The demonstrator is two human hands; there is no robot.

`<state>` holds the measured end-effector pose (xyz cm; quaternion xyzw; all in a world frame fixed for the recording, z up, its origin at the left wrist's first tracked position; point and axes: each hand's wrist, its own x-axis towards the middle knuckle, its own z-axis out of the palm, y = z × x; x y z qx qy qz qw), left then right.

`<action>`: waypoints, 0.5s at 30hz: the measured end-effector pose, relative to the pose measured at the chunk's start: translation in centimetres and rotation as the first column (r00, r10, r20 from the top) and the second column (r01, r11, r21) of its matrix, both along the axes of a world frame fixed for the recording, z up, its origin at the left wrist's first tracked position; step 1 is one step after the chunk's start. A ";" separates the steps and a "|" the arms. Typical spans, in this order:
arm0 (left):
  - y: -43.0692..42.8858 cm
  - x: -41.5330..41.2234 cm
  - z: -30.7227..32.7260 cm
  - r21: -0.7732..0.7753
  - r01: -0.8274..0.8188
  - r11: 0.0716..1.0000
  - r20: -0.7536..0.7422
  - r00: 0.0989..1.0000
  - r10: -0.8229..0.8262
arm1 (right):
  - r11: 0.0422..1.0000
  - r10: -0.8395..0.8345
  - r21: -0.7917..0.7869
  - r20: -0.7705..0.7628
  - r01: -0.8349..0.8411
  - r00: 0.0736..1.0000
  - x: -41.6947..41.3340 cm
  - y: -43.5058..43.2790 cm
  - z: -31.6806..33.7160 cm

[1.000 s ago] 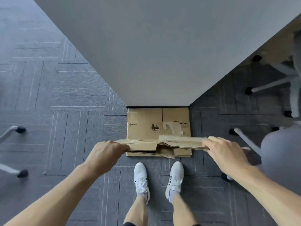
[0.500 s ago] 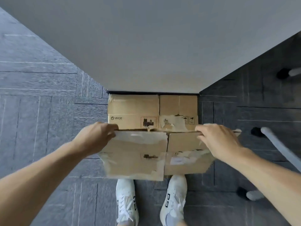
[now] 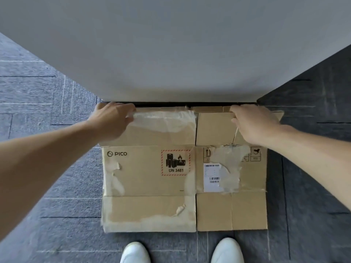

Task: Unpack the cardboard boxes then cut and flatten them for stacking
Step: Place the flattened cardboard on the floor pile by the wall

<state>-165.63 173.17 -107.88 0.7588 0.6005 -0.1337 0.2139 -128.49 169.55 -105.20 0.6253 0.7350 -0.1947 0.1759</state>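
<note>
Left hand [image 3: 112, 120] grips far-left edge of the flattened box [image 3: 148, 179], which lies on the floor [image 3: 47, 111] against the wall [image 3: 171, 54], right hand [image 3: 254, 124] grips far-right flap; likely stacking step, next: release, press flaps flat.

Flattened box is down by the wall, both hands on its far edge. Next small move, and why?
Probably release both hands and pull them back. The flattened box lies flat on the carpet, far edge at the foot of the wall; the left hand and right hand grip only that edge. A strip of other cardboard shows under it, so it seems stacked.
</note>
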 end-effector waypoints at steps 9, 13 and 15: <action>1.2 -0.2 -6.2 0.168 -0.033 0.985 0.055 0.998 0.024 | 0.998 -0.037 0.043 -0.038 0.039 0.999 -0.3 2.2 -5.7; 1.0 0.0 -6.9 0.226 0.002 0.974 0.058 0.998 -0.015 | 0.997 -0.043 0.071 0.035 0.041 0.998 -0.7 1.6 -7.6; -0.2 -0.3 -7.0 0.263 0.054 0.963 0.001 0.998 -0.056 | 0.993 -0.030 0.114 0.051 0.024 0.998 -1.2 0.2 -7.5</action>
